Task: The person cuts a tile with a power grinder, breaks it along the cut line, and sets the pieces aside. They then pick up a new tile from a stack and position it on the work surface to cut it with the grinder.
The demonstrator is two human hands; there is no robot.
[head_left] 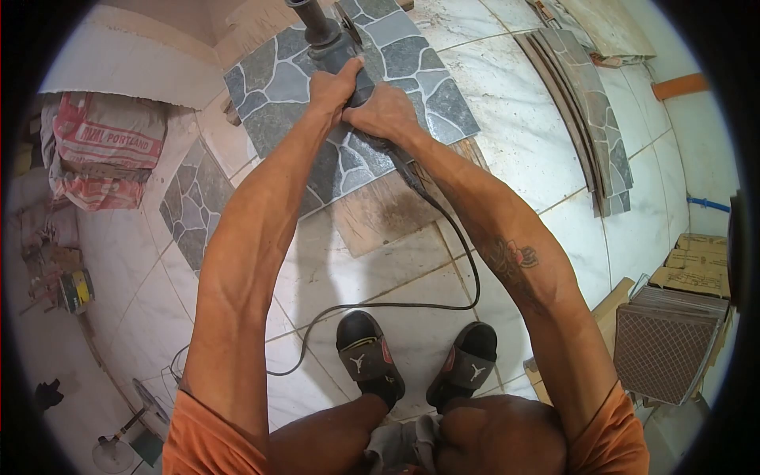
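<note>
Ideally, from my end, I'd guide left hand (336, 89) and right hand (386, 115), both clamped round the grinder (332, 54), its disc (348, 27) upright beyond the grip (cord (478, 277) trailing behind), evenly over the tile (427, 77) beneath.

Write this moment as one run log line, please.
left hand: gripping angle grinder; right hand: gripping same tool; stone-pattern tile: over wooden board; power cord: trailing to floor

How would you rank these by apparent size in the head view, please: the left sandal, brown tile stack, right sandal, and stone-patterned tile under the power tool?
1. Stone-patterned tile
2. Brown tile stack
3. Left sandal, right sandal: too alike to rank
</note>
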